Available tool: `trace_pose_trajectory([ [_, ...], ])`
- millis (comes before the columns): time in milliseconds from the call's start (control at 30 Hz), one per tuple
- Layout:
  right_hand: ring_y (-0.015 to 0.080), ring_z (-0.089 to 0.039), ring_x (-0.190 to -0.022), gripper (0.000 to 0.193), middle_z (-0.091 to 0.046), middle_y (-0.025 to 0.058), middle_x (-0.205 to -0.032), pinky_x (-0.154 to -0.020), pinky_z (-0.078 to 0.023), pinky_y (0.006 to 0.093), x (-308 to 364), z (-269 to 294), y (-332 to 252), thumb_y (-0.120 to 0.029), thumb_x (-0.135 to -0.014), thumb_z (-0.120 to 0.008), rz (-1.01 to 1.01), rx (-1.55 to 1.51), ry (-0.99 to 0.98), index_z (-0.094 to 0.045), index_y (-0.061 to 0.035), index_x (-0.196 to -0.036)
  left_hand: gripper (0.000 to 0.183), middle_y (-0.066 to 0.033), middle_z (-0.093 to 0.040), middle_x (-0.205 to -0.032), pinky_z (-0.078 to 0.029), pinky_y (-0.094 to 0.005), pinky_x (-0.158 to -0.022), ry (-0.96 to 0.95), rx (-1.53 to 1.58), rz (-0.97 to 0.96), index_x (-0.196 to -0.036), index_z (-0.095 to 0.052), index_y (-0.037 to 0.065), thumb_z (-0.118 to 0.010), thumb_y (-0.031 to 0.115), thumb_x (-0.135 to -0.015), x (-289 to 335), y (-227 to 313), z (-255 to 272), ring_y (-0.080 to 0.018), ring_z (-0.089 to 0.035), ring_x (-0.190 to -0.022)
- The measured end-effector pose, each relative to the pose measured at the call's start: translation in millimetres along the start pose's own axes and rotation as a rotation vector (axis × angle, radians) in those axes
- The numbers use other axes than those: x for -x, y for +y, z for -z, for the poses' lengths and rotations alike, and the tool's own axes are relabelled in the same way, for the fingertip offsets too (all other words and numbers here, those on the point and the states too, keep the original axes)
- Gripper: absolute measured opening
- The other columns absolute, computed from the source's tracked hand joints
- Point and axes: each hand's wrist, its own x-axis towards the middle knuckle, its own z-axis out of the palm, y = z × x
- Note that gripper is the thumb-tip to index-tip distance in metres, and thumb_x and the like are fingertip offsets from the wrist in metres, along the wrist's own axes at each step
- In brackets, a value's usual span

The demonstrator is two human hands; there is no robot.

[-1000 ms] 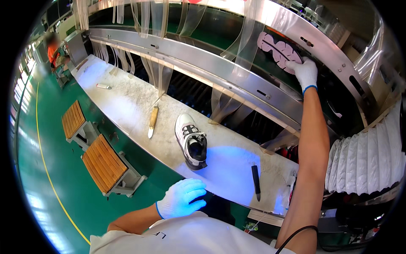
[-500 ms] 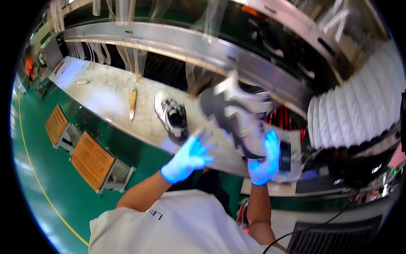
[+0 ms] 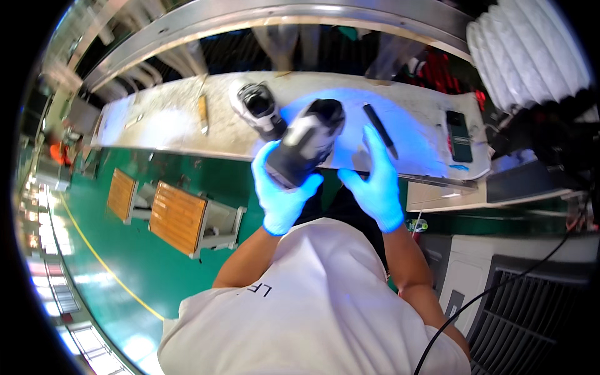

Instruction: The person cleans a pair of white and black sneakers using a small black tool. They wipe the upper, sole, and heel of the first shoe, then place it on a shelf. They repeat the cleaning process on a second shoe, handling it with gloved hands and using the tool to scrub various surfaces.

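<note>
My gloved left hand (image 3: 280, 192) grips a grey, white and black sneaker (image 3: 307, 139) by one end, tilted above the near edge of the bench. A bluish light falls around it. To the right of the sneaker, my gloved right hand (image 3: 376, 184) is open, thumb and fingers apart, touching nothing. A second sneaker (image 3: 256, 105), white with grey and black, stands on the bench just behind and left of the held one. Beyond my right fingertips lies a slim black pen-shaped tool (image 3: 380, 130).
The long pale bench (image 3: 169, 134) carries a wooden-handled tool (image 3: 202, 112) on the left and a dark phone (image 3: 459, 136) on the right. A white ribbed duct (image 3: 528, 53) hangs at upper right. Two wood-topped stools (image 3: 176, 215) stand on the green floor at left.
The held sneaker has passed from my right hand to my left and turned. My right hand has let go and opened. The view has shifted, bringing the pen-shaped tool and phone into clearer sight.
</note>
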Motion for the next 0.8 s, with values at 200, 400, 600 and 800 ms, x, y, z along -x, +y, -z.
trace_pose_trajectory([
  [200, 0.0395, -0.046, -0.157, 0.135, -0.04, 0.0278, -0.172, -0.124, -0.046, 0.0482, 24.8, -25.3, -38.6, -0.027, -0.076, -0.103, -0.013, -0.451, -0.015, -0.016, 0.0043, -0.175, 0.102, -0.0186, -0.06, -0.137, -0.058, -0.0417, -0.103, -0.112, -0.131, -0.27, -0.151, -0.042, 0.001, -0.104, 0.015, -0.071, 19.2, 0.5, -25.2, -0.0277, -0.066, -0.125],
  [400, 0.0325, -0.068, -0.136, 0.133, -0.06, 0.0242, -0.156, -0.111, -0.058, 0.042, 36.6, -8.0, -21.7, -0.019, -0.073, -0.103, -0.077, -0.294, -0.061, -0.02, -0.0009, -0.176, 0.091, -0.0224, -0.059, -0.148, -0.066, -0.0375, -0.097, -0.25, 0.002, -0.271, -0.151, -0.055, 0.002, -0.098, 0.006, -0.071, 47.9, -7.8, -14.2, -0.0322, -0.072, -0.125],
  [600, 0.0305, -0.065, -0.138, 0.129, -0.059, 0.0221, -0.158, -0.113, -0.056, 0.0412, 59.9, -8.6, -14.0, -0.014, -0.076, -0.101, -0.136, -0.364, -0.072, -0.021, -0.001, -0.176, 0.079, -0.0242, -0.064, -0.144, -0.066, -0.0384, -0.091, -0.334, -0.022, -0.24, -0.143, -0.063, 0.003, -0.1, 0.016, -0.074, 47.9, -7.5, -1.6, -0.0331, -0.075, -0.118],
  [800, 0.0295, -0.053, -0.152, 0.124, -0.045, 0.0224, -0.171, -0.123, -0.046, 0.0414, 72.6, -14.0, -8.5, -0.007, -0.083, -0.096, -0.207, -0.343, -0.186, -0.015, 0.0015, -0.177, 0.078, -0.0256, -0.063, -0.148, -0.05, -0.0627, -0.113, -0.245, -0.361, -0.604, -0.144, -0.063, 0.002, -0.093, 0.022, -0.075, 17.6, 8.2, 11.5, -0.0512, -0.064, -0.134],
])
